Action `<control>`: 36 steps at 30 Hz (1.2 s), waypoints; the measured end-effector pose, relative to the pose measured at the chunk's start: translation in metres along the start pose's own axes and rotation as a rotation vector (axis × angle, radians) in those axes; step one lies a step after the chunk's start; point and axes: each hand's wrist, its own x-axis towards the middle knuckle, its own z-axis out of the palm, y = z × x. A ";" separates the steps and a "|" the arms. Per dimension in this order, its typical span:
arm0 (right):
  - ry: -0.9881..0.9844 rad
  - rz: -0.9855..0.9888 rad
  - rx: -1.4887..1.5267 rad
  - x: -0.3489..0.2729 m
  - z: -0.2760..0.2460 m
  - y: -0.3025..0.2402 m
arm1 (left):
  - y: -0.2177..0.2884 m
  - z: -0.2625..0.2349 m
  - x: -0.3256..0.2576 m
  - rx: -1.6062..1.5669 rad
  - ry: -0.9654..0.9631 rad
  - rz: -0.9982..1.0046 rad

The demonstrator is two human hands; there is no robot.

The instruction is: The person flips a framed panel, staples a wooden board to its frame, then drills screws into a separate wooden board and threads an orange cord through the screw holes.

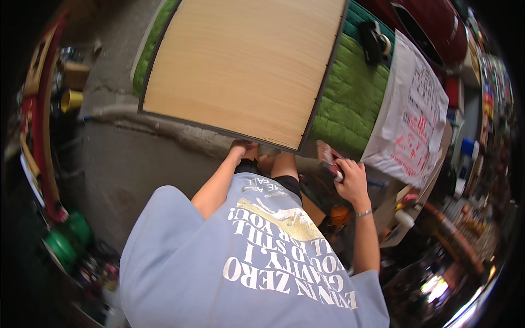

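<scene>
We've got the wood panel (246,68) lying flat on a green quilt (353,98), over the concrete floor (126,164). Our L hand (243,148) grips its near edge, fingers curled under. R hand (350,179) is clenched round a red tool (331,159), just beside the panel's near R corner. White printed sheet (413,120) lies further R.

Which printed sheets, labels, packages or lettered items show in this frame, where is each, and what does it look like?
White sheet: draped over the green quilted pad, right of the wooden panel; a rough rectangle with red and dark handwriting.
Light blue shirt: lower centre, on the person; white lettering and a gold graphic.
Small red and white object: in the right hand, by the panel's near corner; too blurred to identify.
Right-edge shelves: small colourful items, too blurred to tell.
</scene>
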 end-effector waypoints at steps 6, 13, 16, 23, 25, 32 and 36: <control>-0.416 -0.760 -0.251 0.167 -0.017 -0.009 | -0.013 0.089 -0.026 -0.538 -0.011 -0.009; -0.721 -1.284 -0.451 0.249 0.025 -0.038 | -0.015 0.174 0.008 -1.325 0.350 0.131; -0.812 -1.364 -0.506 0.261 0.039 -0.045 | -0.009 0.191 0.014 -1.446 0.437 0.350; -0.949 -1.344 -0.732 0.264 0.050 -0.067 | 0.025 0.186 -0.026 -1.478 0.480 0.297; -0.975 -1.317 -0.826 0.263 0.051 -0.073 | 0.029 0.183 -0.030 -1.538 0.495 0.313; -0.959 -1.340 -0.782 0.264 0.040 -0.085 | 0.025 0.185 -0.031 -1.595 0.507 0.313; -0.925 -1.376 -0.707 0.285 0.024 -0.102 | 0.036 0.168 -0.044 -1.627 0.511 0.233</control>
